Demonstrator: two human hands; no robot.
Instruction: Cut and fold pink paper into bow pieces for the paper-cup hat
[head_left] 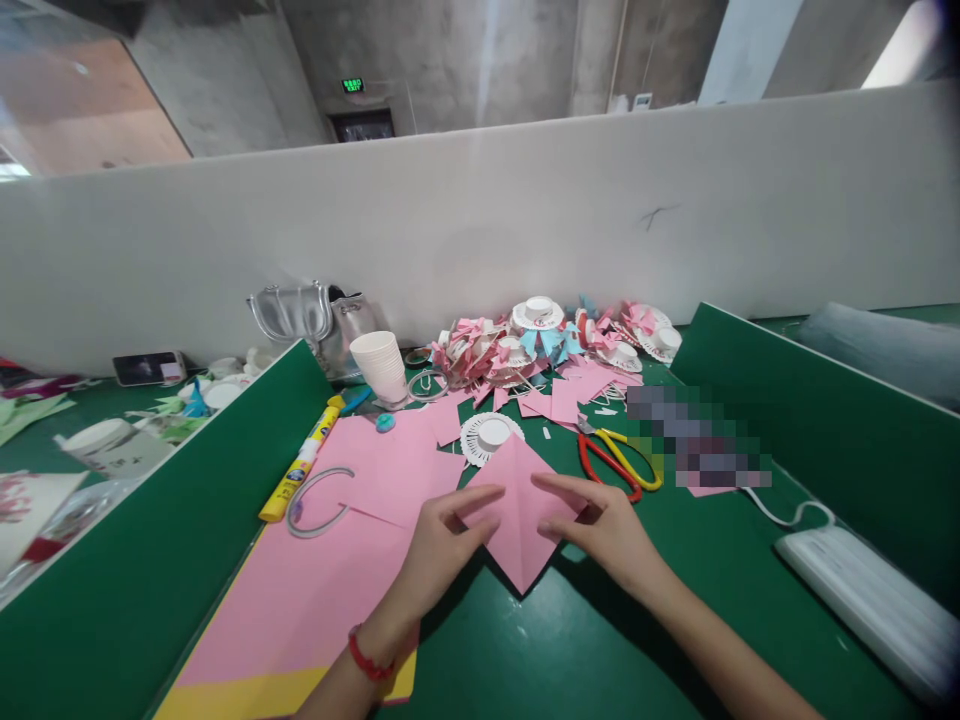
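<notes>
Between my hands is a square of pink paper (520,520), turned corner-up with a crease down its middle. My left hand (454,530) pinches its left corner between thumb and fingers. On the opposite side my right hand (600,525) grips the right corner the same way. Just behind the paper lies a small white paper hat (493,434) with a fringed brim. Scissors (619,460) with red and yellow handles rest to the right of it. Larger pink sheets (322,580) lie to the left, partly under my left forearm.
A yellow glue stick (301,460) leans along the left green divider (172,480). A silver ring (319,505) lies on the pink sheets. Stacked paper cups (379,368) and a heap of decorated paper hats (487,350) stand at the back. A face mask (870,600) lies right.
</notes>
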